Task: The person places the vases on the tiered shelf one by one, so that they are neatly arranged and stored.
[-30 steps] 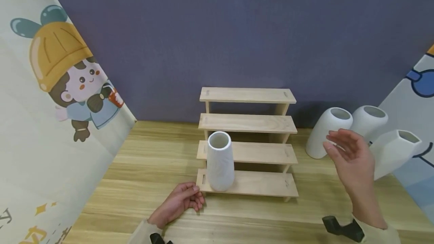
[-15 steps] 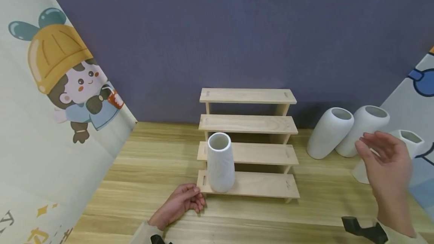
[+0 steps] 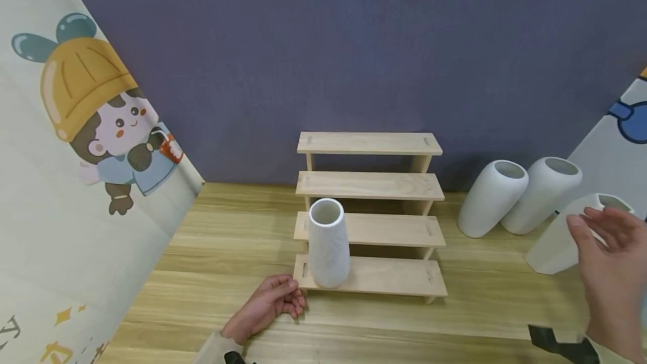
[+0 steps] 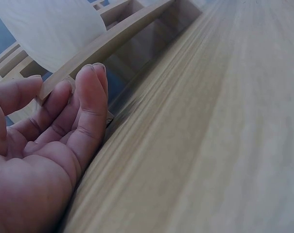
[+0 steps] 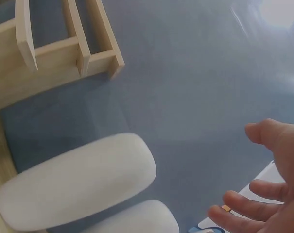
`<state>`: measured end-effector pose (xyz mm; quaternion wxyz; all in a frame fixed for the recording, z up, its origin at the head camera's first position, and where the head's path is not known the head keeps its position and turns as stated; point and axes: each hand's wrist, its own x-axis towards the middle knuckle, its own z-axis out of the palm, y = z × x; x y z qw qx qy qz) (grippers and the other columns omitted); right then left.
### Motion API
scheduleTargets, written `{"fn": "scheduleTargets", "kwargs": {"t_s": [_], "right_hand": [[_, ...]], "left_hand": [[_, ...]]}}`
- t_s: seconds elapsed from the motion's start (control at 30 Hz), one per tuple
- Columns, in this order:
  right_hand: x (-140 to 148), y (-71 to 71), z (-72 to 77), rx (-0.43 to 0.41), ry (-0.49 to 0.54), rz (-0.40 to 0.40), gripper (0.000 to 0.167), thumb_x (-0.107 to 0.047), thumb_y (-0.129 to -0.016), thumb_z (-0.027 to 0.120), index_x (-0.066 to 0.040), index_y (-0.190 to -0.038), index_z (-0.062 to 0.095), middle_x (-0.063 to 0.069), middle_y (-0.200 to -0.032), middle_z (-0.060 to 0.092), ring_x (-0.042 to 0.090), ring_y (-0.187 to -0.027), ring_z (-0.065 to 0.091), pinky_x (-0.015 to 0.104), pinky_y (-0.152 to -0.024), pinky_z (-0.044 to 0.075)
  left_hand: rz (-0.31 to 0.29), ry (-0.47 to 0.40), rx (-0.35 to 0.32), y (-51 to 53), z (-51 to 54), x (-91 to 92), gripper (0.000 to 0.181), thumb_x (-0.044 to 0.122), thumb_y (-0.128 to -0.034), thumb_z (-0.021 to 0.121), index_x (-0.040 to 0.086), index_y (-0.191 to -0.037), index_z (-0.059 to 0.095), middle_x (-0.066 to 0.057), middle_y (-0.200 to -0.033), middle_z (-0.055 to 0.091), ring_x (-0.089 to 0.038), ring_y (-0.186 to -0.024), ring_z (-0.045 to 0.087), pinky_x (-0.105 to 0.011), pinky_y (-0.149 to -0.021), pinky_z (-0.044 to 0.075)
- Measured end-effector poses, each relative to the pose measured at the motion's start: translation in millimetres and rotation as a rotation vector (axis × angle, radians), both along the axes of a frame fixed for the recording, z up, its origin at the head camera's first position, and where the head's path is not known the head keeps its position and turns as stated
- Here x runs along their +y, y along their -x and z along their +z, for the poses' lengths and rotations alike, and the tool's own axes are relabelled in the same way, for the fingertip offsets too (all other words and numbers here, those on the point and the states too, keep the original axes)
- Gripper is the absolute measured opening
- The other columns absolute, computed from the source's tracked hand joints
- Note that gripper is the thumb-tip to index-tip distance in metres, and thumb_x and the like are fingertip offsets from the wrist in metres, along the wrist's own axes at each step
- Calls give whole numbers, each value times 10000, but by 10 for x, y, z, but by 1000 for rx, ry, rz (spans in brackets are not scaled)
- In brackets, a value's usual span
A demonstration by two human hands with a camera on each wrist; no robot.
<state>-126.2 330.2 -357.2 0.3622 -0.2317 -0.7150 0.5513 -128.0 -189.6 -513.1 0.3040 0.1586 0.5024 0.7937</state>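
Observation:
My left hand [image 3: 265, 305] [image 4: 49, 145] pinches the front left corner of a stepped wooden stand [image 3: 391, 275] [image 4: 115, 43] between thumb and fingers. A white vase [image 3: 328, 257] [image 4: 54, 29] stands upright at the left end of the stand's lowest step. On the right, my right hand [image 3: 614, 263] [image 5: 278, 179] is raised with relaxed, spread fingers and holds nothing. In the head view it overlaps part of an angular white vase [image 3: 558, 243]; whether they touch, I cannot tell.
Behind the angular vase, two rounded white vases [image 3: 487, 201] [image 3: 538, 201] stand side by side, right of the stand. A dark blue-grey backdrop [image 3: 354, 44] rises at the rear. Printed panels [image 3: 162, 240] flank the wooden table [image 3: 222, 229].
The right hand has moved right, past the rounded vases to the angular one, its fingers still relaxed. The left hand keeps its place at the stand's corner.

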Motion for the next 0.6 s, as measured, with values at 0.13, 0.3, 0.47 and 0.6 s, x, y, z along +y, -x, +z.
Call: {"fn": "scheduleTargets", "kwargs": {"t_s": [0.13,0.3,0.47,0.6], "right_hand": [[71,8,-17,-68,10,-45,451,-165,-972,636,-305,-1369,473,-300,-1121,532,-121,-1112,530,68,-1067,383],[160,4,-26,-238,5,-114,478,-317,-1013,559,-364,-1449,371,-332,-1277,442,-49,-1403,403,253,-1264,252],[229,-24,-69,-309,-53,-131,524,-408,-1020,506,-352,-1499,302,-301,-1408,391,42,-1514,301,276,-1271,245],[267,-16,-78,-352,-62,-141,537,-442,-1024,478,-359,-1515,278,-201,-1567,349,63,-1534,265,275,-1274,238]], "left_hand": [[0,2,0,-16,23,0,243,135,-1083,377,114,-983,597,26,-932,730,-57,-818,697,-199,-711,593],[-1,5,-5,-18,23,0,246,140,-1085,376,117,-983,599,28,-934,730,-55,-820,697,-199,-714,594],[-3,7,-7,-14,22,-8,242,151,-1086,384,110,-998,605,25,-939,733,-53,-822,698,-198,-715,595],[-2,10,-7,-15,21,-9,243,151,-1086,382,111,-1002,606,26,-941,733,-52,-822,697,-198,-716,595]]}}
